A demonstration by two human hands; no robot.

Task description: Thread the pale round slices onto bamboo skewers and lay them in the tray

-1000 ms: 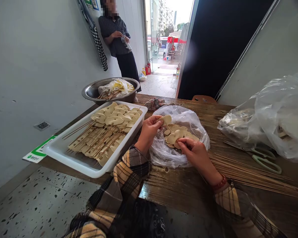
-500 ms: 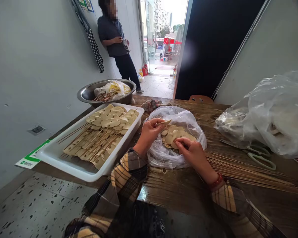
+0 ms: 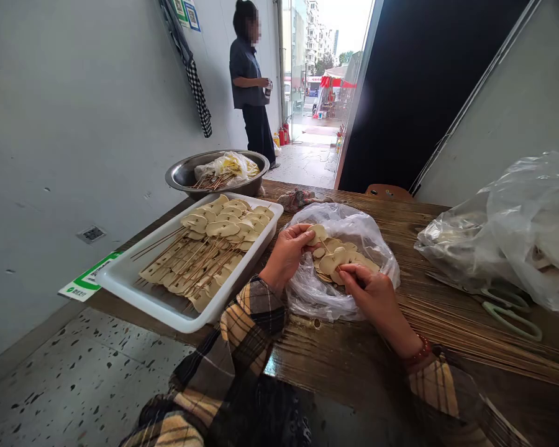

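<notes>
Between the thumb and fingers of my left hand (image 3: pixel 289 253) is a thin, round beige slice (image 3: pixel 317 234), held over the open plastic bag (image 3: pixel 302 303). My right hand (image 3: pixel 375 297) pinches a thin wooden skewer (image 3: pixel 325 246), which points up and left toward that slice; whether its tip has pierced it I cannot tell. Loose beige slices (image 3: pixel 349 251) lie in the bag beneath both hands. On my left, a white tray (image 3: pixel 186 325) holds rows of skewered slices (image 3: pixel 222 228).
Bare skewers (image 3: pixel 470 344) and green-handled scissors (image 3: pixel 512 320) lie to the right, beside a large plastic bag (image 3: pixel 531 230). Behind the tray stands a metal basin (image 3: pixel 181 177) with bagged skewers. A crumpled cloth (image 3: pixel 298 198) lies behind the bag. A person (image 3: pixel 251 81) stands near the doorway.
The slice in my left hand has turned to show its flat face. The person by the wall stands more upright. The whole view has shifted slightly, moving things rightward.
</notes>
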